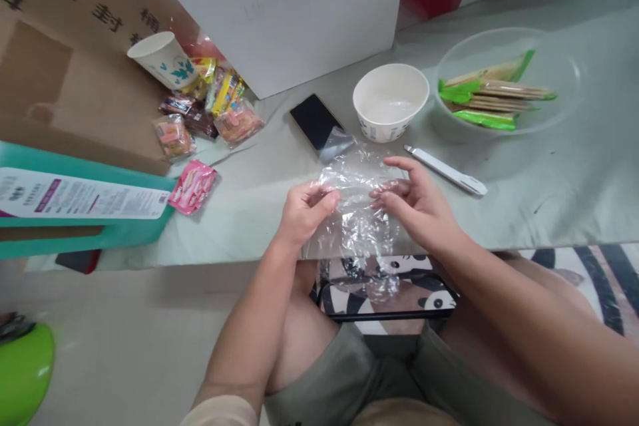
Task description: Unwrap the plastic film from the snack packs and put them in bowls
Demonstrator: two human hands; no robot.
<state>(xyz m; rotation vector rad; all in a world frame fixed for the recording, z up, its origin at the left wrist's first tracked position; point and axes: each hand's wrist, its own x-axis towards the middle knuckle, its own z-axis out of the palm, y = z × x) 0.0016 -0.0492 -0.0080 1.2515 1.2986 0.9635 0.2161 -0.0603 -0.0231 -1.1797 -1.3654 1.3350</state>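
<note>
A crinkled clear plastic bag (362, 223) is stretched between my hands at the table's front edge, its lower part hanging over my lap. My left hand (305, 212) pinches its left side between thumb and fingers. On the other side, my right hand (417, 203) grips the film with thumb and fingertips, the index finger raised. Just beyond them stands a white paper bowl (391, 103). A black phone (313, 121) lies behind the bag, one corner covered by the film. To the right of the bowl is a slim white tool (444, 170), possibly a utility knife.
A clear plastic bowl (559, 116) at the right holds several green-ended packets. Left are wrapped snacks (238, 121), a tilted paper cup (162, 56), a pink packet (194, 186) and a teal box (134, 233). White (299, 6) and brown cartons (74, 93) stand behind.
</note>
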